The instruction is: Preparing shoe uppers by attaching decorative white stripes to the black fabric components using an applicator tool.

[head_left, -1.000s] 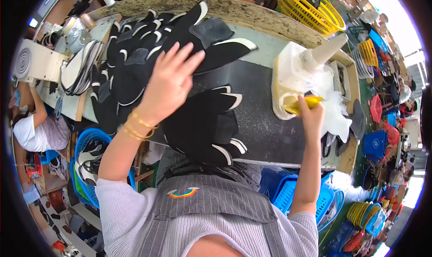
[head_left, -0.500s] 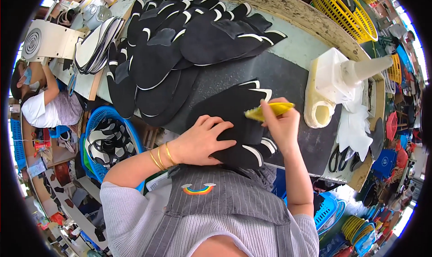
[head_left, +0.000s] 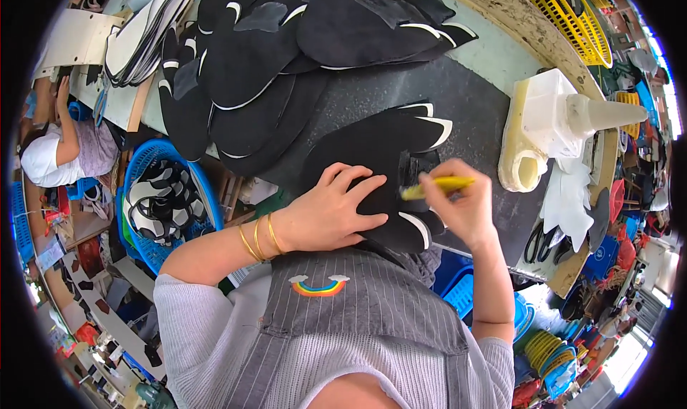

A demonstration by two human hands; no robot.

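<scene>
A pale-green-topped workbench (head_left: 486,55) with a scuffed wooden rim (head_left: 501,15) spanned the upper middle of the frame; white light glared from windows (head_left: 624,366) at the lower right.

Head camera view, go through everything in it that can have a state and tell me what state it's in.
Left grip, fingers spread, laid on the front black piece
Right grip, closed on the yellow tool
Yellow tool, held tilted, tip at that piece
Front black piece, lying flat, glossy patch near the tool
Black pile, stacked, overlapping
White container, round mouth open
Blue basket, holding black-and-white pieces
</scene>
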